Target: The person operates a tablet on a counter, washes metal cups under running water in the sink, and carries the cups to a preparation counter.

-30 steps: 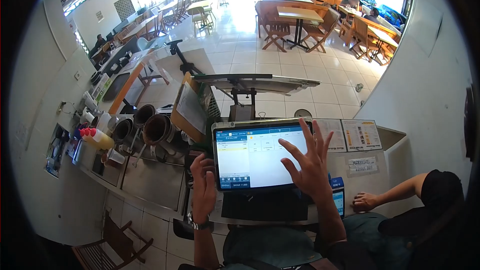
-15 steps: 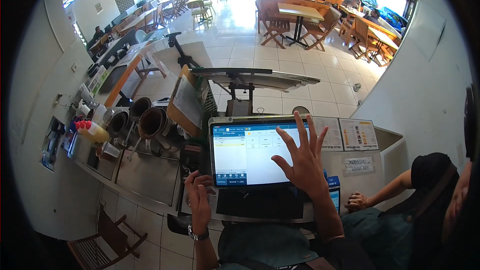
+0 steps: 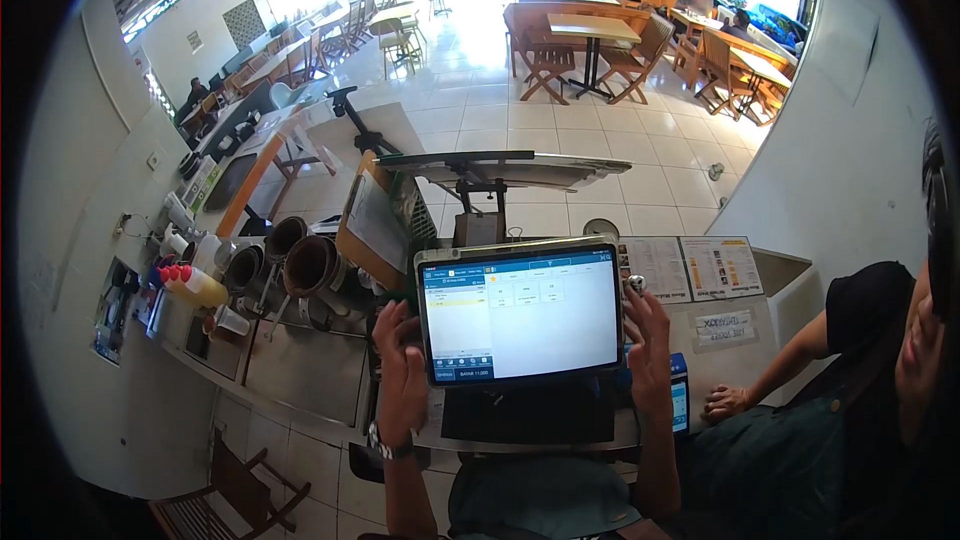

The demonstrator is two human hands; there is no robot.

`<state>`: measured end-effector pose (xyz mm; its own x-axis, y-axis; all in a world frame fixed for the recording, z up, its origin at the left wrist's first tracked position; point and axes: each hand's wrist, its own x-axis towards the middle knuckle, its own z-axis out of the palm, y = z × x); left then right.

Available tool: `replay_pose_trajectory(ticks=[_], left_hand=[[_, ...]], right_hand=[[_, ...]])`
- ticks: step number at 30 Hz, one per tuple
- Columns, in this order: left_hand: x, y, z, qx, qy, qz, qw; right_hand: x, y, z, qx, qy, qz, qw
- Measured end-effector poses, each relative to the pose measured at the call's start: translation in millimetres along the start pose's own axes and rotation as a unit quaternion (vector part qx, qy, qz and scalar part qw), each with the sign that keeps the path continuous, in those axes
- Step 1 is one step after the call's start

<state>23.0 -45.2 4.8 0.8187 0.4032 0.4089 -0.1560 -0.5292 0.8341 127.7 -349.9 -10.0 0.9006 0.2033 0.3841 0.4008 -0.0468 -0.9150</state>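
A tablet (image 3: 555, 335) with a lit ordering screen, showing a list on its left side and a few boxes on the right, stands at the middle of the counter. My left hand (image 3: 398, 370) is against its left edge, wearing a watch (image 3: 388, 445) on the wrist. At the opposite edge my right hand (image 3: 648, 345) has its fingers bent around the side. Both hands grip the tablet between them; the fingertips behind it are partly hidden. A blue card terminal (image 3: 680, 395) sits just right of my right forearm.
Printed menus (image 3: 690, 268) lie right of the tablet. At left are dark pots (image 3: 312, 265), sauce bottles (image 3: 195, 285) and a clipboard (image 3: 378, 220). A co-worker's hand (image 3: 727, 401) rests on the counter at right. A wooden chair (image 3: 240, 480) stands at lower left.
My right hand, spread over the screen before, has moved down to the tablet's right edge. My left hand has come up against the left edge. The view has shifted slightly.
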Motion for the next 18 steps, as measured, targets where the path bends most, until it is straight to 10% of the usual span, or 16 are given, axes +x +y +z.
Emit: replay_pose_trajectory(ticks=[18], left_hand=[[28,18,-1,0.066,-0.068,-0.002,0.995]], right_hand=[[-30,5,-2,-0.026,-0.063,-0.016,0.998]])
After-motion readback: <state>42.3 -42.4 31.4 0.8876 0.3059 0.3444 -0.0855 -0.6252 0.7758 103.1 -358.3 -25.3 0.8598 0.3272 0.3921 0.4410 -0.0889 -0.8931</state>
